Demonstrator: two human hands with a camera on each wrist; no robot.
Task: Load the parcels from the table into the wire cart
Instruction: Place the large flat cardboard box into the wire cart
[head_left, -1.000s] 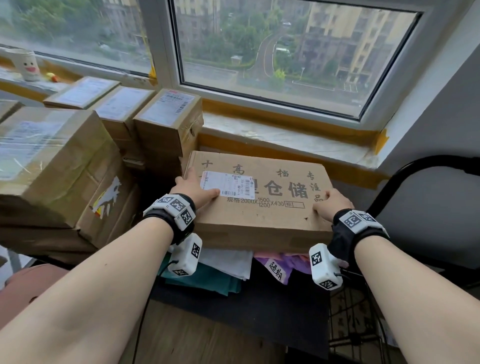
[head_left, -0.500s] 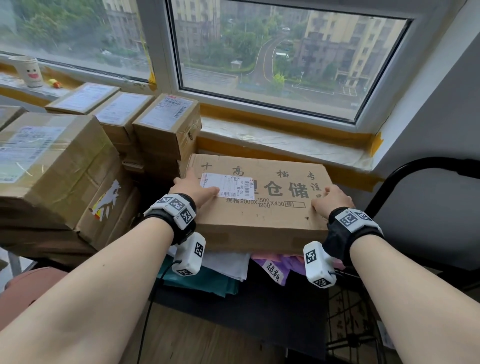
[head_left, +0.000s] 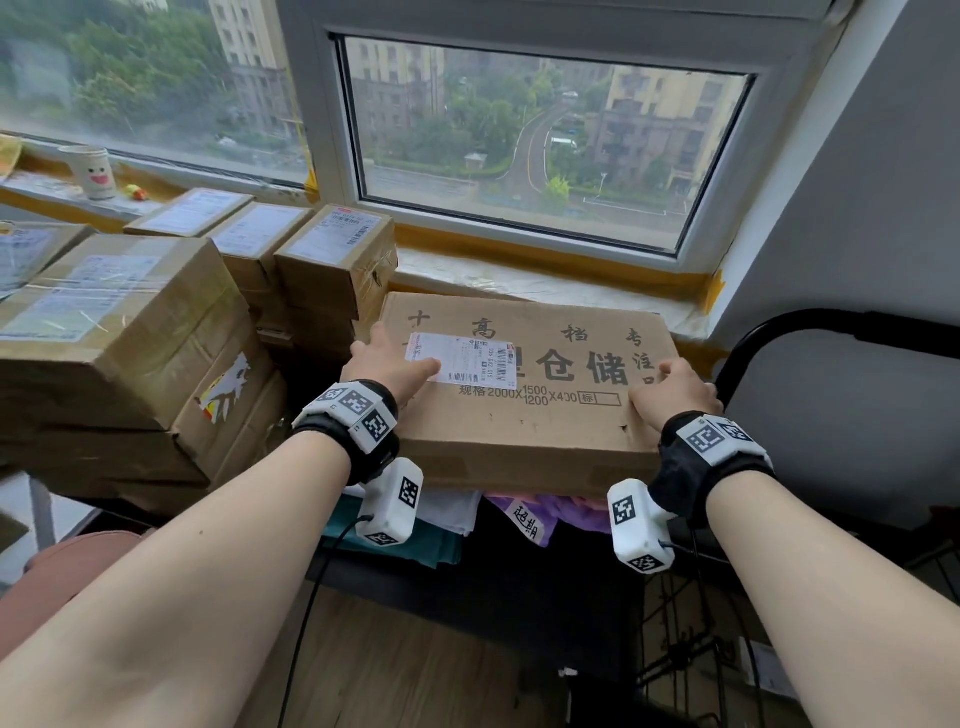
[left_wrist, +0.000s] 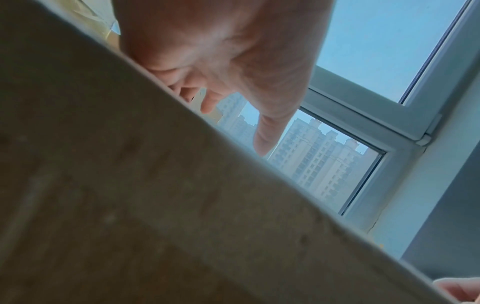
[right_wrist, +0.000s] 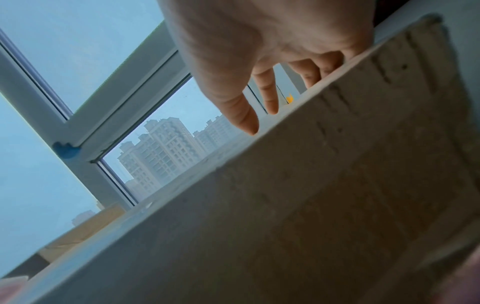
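Beside stacked boxes (head_left: 130, 332), hands gripping flat parcel (head_left: 524, 395), cart handle (head_left: 831, 325) right.

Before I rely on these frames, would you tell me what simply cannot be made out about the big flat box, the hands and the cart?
- Flat box: head view, underside hidden; whether it is lifted cannot be told.
- Left hand: fingers beyond the box's left edge are hidden; the wrist view is blurred.
- Right hand: curled at the right edge, grip underneath unseen.
- Wire cart: cut off by the frame's bottom; contents unknown.
- Shipping label: text too small.
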